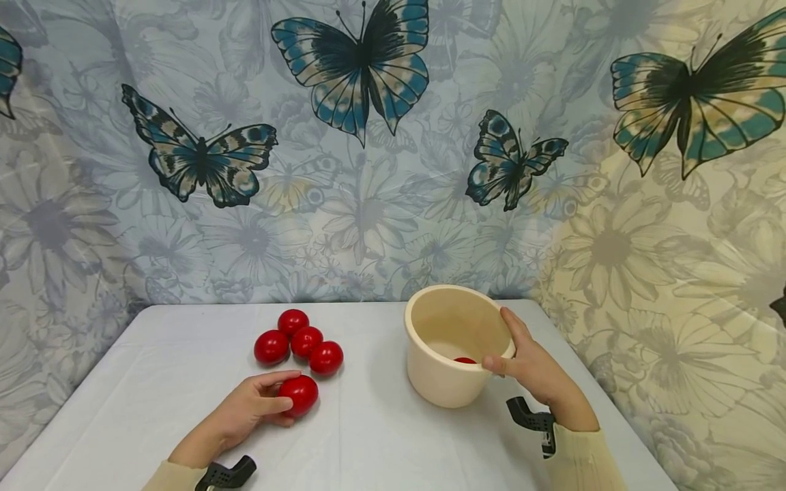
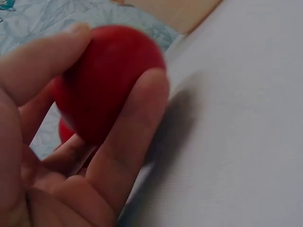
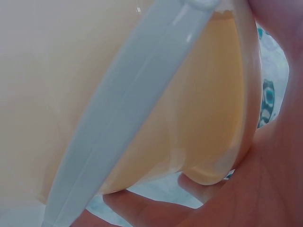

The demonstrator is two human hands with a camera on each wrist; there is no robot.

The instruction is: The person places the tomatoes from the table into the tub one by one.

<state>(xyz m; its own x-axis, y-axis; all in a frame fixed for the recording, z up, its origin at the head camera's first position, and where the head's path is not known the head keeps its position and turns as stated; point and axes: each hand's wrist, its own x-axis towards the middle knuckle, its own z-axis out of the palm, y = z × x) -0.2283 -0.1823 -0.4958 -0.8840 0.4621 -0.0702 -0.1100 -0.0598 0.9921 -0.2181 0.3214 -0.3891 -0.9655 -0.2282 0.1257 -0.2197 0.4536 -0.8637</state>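
My left hand [image 1: 248,408] grips a glossy red ball [image 1: 301,395] between thumb and fingers, low over the white table. In the left wrist view the thumb and fingers curl round this ball [image 2: 111,78], and its shadow falls on the cloth. Just beyond lie several more red balls [image 1: 293,321] in a loose cluster. To the right, my right hand [image 1: 535,365] holds the rim of a cream bucket [image 1: 439,382], which leans slightly. Part of a red ball [image 1: 464,359] shows inside; the front wall hides the rest. A pale handle [image 3: 128,104] crosses the bucket's outside in the right wrist view.
A white cloth [image 1: 381,443] covers the table [image 1: 184,341]. Right behind its far edge hangs a fabric backdrop [image 1: 393,225] printed with butterflies and flowers, which continues along both sides. Each wrist wears a black camera mount [image 1: 531,416].
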